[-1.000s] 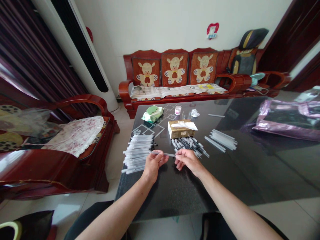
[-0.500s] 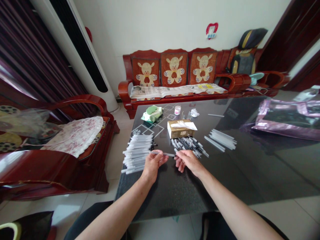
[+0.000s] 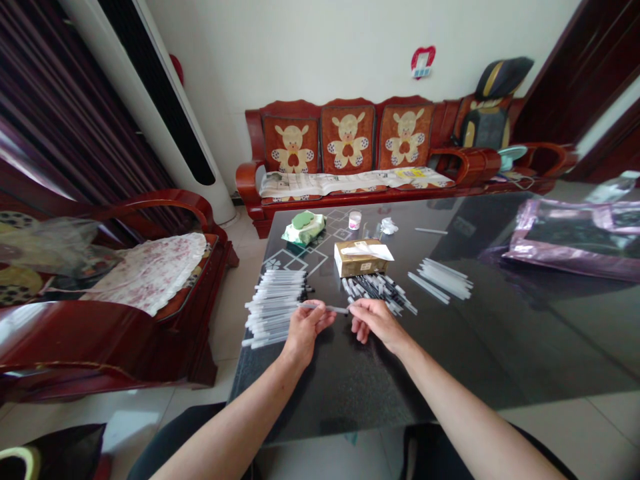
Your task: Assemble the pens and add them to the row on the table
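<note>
My left hand (image 3: 309,328) is closed around a slim pen with a translucent grey-white barrel (image 3: 336,309), held level above the table. The pen's dark right end meets the pinched thumb and fingertips of my right hand (image 3: 371,319); any small part inside that pinch is hidden. Beside my left hand lies a stack of similar pens (image 3: 273,310), their black ends to the right. Behind my right hand is a loose pile of black-and-white pen parts (image 3: 377,288). Farther right, several translucent empty-looking tubes (image 3: 445,278) lie side by side.
A gold tissue box (image 3: 361,260) stands behind the pile of parts. Beyond it are a green wipes pack (image 3: 303,230), a small cup (image 3: 355,221), crumpled tissue (image 3: 389,227) and a single tube (image 3: 431,231). A purple-edged bag (image 3: 550,250) lies on the right of the dark table (image 3: 360,400).
My right fingertips have closed in on the pen's right end. The light piece that poked up from them is no longer visible. My left hand stays about where it was.
</note>
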A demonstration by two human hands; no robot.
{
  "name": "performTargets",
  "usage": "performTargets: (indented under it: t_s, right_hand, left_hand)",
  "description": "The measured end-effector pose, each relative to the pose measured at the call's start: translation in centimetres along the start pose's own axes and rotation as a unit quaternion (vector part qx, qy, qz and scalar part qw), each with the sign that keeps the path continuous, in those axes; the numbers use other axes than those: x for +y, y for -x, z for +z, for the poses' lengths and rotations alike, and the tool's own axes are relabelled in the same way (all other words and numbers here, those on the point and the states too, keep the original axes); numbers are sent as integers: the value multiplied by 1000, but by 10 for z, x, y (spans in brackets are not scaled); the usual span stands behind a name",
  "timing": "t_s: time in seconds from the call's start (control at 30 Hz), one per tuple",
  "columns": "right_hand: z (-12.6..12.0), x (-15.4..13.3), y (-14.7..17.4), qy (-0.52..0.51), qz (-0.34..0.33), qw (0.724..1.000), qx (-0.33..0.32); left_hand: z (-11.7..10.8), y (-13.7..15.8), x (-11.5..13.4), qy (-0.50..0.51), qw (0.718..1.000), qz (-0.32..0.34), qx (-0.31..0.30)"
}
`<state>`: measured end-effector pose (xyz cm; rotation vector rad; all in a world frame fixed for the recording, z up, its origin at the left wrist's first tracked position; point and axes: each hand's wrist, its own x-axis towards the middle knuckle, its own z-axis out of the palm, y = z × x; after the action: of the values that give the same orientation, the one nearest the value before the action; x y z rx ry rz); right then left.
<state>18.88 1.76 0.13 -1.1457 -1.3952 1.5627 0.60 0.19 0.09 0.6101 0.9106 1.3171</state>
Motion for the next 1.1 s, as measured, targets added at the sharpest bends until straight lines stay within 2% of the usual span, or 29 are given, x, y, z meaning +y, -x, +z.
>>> performTargets:
  t_s: [0.1, 0.3, 0.47, 0.67, 0.83, 1.1]
  right_hand:
    - [0, 1, 1, 6, -16, 1000, -10]
    - [0, 1, 0, 3, 13, 1000, -2]
    - [-1, 1, 0, 7, -10, 1000, -6]
    - [1, 0, 1, 2, 26, 1000, -5]
    - [1, 0, 1, 13, -3, 1000, -12]
    - [3, 1, 2, 2, 23, 1000, -14]
  left_hand:
    - [0, 0, 0, -2, 1000, 0, -3]
    - [0, -1, 0, -2, 1000, -3, 1]
    - [0, 0, 1, -2, 1000, -2, 0]
    - [1, 1, 1, -4, 1000, -1, -5]
    - [1, 1, 0, -4, 1000, 2, -6]
    - [0, 0, 1, -6, 1000, -4, -6]
